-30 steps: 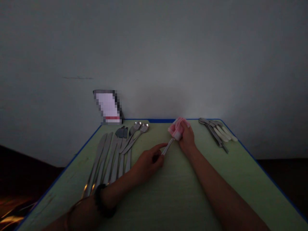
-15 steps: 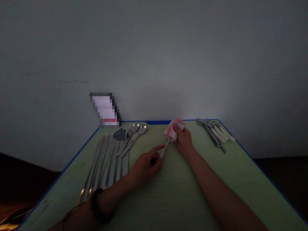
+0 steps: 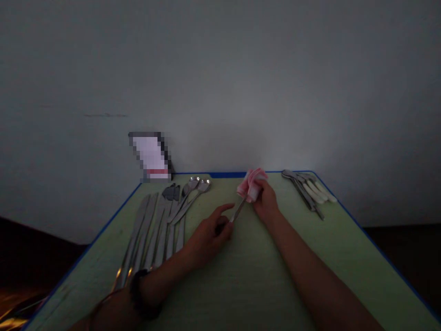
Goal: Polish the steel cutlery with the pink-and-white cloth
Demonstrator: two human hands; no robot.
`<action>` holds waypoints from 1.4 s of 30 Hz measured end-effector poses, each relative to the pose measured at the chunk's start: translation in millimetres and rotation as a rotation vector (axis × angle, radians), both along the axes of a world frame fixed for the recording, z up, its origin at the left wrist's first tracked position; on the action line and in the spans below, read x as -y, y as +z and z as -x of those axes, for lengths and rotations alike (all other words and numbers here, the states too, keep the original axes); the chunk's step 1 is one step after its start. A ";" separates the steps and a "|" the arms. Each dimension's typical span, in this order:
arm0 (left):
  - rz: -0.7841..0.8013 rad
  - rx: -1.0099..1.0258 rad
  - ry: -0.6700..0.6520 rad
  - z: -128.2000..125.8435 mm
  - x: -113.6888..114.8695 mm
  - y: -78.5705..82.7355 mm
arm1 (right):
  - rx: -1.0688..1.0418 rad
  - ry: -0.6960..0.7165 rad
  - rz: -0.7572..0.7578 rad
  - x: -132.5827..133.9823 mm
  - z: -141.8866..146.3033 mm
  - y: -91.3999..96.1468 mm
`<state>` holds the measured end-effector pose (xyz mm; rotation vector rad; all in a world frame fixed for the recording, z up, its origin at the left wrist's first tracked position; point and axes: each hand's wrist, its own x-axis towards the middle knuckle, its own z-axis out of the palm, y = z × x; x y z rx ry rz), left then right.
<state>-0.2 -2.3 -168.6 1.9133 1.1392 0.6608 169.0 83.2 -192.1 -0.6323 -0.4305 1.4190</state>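
Observation:
My left hand pinches the handle end of a slim metal piece of cutlery between thumb and fingers, its index finger stretched out. The far end goes into a pink and white cloth, so I cannot tell what kind of cutlery it is. Wrapped round that cloth, my right hand is closed over the hidden end. Left of my hands lie several table knives, with spoons beyond them, their handles pointing toward me. My left forearm covers the lower ends of some pieces.
At the table's far right lies a group of cutlery with dark handles and white handles. A blurred-out upright screen stands at the back left. The green tabletop has a blue edge and meets a grey wall.
The cloth and my right hand have shifted slightly, and the cloth's folds look different. My left index finger has lifted away from the cutlery, whose handle is still pinched.

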 end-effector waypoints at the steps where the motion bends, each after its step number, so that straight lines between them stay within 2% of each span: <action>1: -0.008 0.020 0.015 0.0 -0.2 -0.4 | -0.049 0.019 -0.004 0.6 -1.2 1.1; 5: -0.034 0.071 0.023 0.7 -0.5 -2.3 | -0.161 0.124 -0.029 6.4 -2.5 8.0; 10: -0.034 0.074 0.028 0.9 0.2 -1.9 | -0.170 0.275 -0.019 9.6 2.3 12.4; 12: -0.031 0.050 0.024 0.7 0.3 -0.5 | -0.164 0.228 -0.012 6.7 3.8 9.6; 15: -0.016 0.004 -0.007 0.6 0.8 1.7 | -0.137 0.079 0.001 1.6 5.9 3.2; 17: -0.005 -0.013 -0.033 0.7 1.7 2.5 | -0.070 0.005 -0.003 0.1 7.5 -0.1; 20: -0.010 -0.018 -0.060 1.3 3.4 2.1 | 0.075 -0.031 -0.016 0.7 8.8 -1.8; 25: -0.057 -0.040 -0.073 2.4 3.0 -0.4 | 0.134 -0.021 -0.043 2.2 8.5 -1.1; 31: -0.039 -0.004 0.002 0.6 -2.0 -1.5 | 0.257 0.177 -0.102 7.2 10.6 -4.4; 35: 0.011 0.081 0.086 0.1 -4.7 -2.3 | 0.272 0.252 -0.096 11.1 13.0 -4.3; 39: 0.016 0.047 0.156 1.6 -6.2 -2.8 | 0.232 0.255 -0.077 11.6 14.0 -1.5; 42: -0.021 -0.012 0.121 1.7 -5.0 -1.6 | 0.190 0.245 -0.054 10.6 13.0 0.6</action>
